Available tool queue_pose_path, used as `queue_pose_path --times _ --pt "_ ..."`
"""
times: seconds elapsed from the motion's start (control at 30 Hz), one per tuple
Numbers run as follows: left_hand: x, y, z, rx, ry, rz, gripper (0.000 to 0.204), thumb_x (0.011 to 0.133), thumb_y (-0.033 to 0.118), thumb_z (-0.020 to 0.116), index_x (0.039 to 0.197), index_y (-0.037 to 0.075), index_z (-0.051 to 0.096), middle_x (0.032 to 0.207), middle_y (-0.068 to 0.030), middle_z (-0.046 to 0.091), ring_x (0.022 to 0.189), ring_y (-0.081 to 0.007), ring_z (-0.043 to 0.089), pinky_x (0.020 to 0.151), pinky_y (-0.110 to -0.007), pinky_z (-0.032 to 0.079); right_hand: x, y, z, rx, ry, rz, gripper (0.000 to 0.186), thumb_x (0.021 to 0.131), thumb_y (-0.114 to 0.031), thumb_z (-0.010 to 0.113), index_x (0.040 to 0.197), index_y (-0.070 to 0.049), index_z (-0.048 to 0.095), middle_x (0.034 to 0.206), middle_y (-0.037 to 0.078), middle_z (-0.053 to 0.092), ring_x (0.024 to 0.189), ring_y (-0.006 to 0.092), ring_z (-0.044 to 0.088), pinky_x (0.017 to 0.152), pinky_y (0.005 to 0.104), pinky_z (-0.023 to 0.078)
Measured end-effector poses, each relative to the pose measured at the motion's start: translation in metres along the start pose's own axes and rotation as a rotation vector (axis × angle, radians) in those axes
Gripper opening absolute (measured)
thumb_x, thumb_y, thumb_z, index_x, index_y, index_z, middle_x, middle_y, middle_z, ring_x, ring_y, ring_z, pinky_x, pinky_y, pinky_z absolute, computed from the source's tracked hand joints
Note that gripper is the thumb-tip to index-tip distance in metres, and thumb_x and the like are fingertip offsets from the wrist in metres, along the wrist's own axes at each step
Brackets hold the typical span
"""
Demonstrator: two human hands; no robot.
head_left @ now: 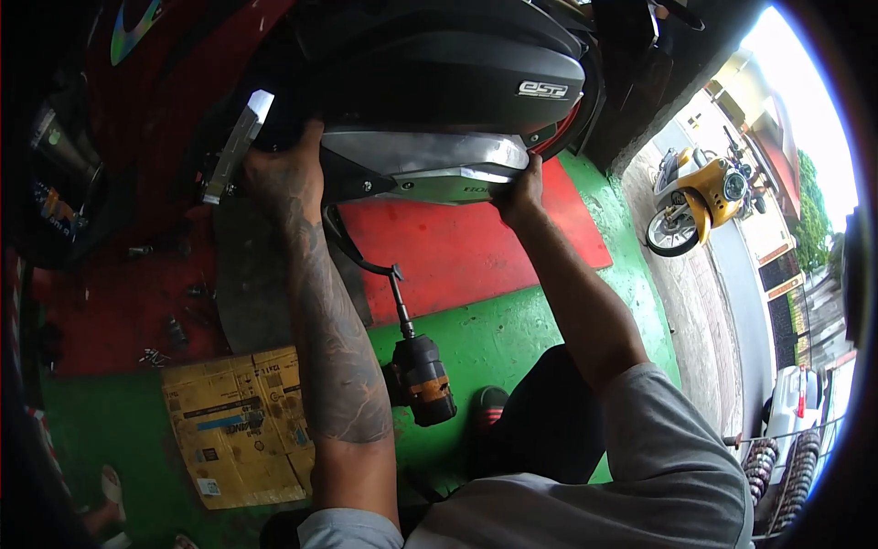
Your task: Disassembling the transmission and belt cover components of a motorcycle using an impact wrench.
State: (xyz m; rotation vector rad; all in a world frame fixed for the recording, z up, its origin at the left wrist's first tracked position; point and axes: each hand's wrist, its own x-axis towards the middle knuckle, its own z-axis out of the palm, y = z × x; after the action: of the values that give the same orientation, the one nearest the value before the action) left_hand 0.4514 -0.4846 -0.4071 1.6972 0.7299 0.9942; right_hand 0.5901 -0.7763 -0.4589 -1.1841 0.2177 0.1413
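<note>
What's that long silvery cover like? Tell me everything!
The silvery cover looks metallic: shiny and smooth on top, with a greenish-grey lower strip carrying dark lettering. A round bolt head shows near its left end. It runs lengthwise below the black casing. The right hand grips its right end; the left hand is by the other.

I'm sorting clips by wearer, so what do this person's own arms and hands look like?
The left hand and right hand are gloveless, with no watch visible. A dark, swirling tattoo covers much of the left forearm; the right forearm shows no clear marking. Both sleeves are short and plain grey, the left one looking lighter.
</note>
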Motion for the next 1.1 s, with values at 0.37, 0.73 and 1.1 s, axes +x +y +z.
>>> queue_pose_path --times 0.37,0.73,1.1 --pt "-0.036 0.023 -0.011 0.06 0.131 0.064 0.097 0.077 0.046 0.077 0.145 -0.005 0.03 0.142 -0.0266 0.04 0.133 -0.0374 0.041 0.112 -0.05 0.034 -0.021 0.008 -0.018 0.085 0.064 0.033 0.07 0.089 -0.068 0.04 0.133 -0.014 0.05 0.123 0.008 0.06 0.106 0.0263 0.06 0.081 0.0465 0.05" --pt "-0.049 -0.021 -0.033 -0.118 0.003 0.159 0.093 0.079 0.053 0.074 0.144 0.002 0.033 0.138 -0.0239 0.038 0.129 -0.0373 0.041 0.107 -0.051 0.038 -0.044 0.008 -0.025 0.035 0.049 0.027 0.062 0.09 -0.065 0.041 0.13 -0.019 0.051 0.121 0.004 0.06 0.104 0.0221 0.059 0.081 0.0415 0.049" --pt "-0.087 -0.055 -0.059 -0.393 -0.165 0.097 0.075 0.079 0.025 0.083 0.136 0.005 0.039 0.128 -0.0102 0.044 0.118 -0.0226 0.045 0.102 -0.036 0.04 -0.041 0.014 -0.066 0.063 -0.11 0.034 0.06 0.095 -0.06 0.037 0.127 -0.012 0.054 0.113 0.006 0.063 0.1 0.0204 0.06 0.082 0.0373 0.05"
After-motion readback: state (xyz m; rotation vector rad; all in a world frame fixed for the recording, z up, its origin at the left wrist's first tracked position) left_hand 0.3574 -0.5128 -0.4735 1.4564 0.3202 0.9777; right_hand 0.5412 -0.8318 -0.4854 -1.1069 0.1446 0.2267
